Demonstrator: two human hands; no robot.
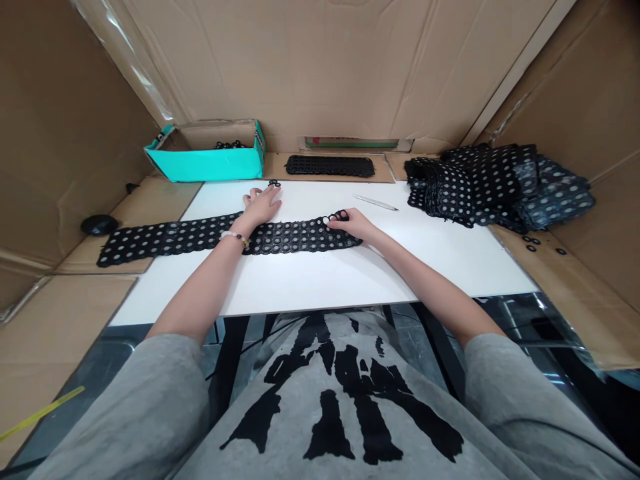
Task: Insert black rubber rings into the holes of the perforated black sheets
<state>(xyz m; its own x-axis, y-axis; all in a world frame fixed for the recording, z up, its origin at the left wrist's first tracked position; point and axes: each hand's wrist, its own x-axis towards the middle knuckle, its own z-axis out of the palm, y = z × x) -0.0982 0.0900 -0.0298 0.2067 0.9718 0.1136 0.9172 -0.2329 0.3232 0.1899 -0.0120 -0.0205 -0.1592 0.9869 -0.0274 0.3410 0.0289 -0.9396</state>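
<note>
A long black strip (pixel 295 237) of linked rings with pale centres lies across the white board. My left hand (pixel 263 205) rests over its upper edge, palm down with fingers spread. Just beyond those fingertips sit small black rings (pixel 275 183), close to or touching them. At the strip's right end, my right hand (pixel 354 224) pinches a black ring (pixel 343 215), with thumb and fingers together. Part of the strip is hidden under my left wrist, which wears a beaded bracelet.
A turquoise box (pixel 215 164) holding black rings stands back left. Behind the board lies a folded black strip (pixel 330 166). A pen (pixel 376 203) lies right of centre. Dotted black strips (pixel 480 187) are heaped at right, near loose rings (pixel 531 248). Cardboard walls (pixel 320 67) surround the table.
</note>
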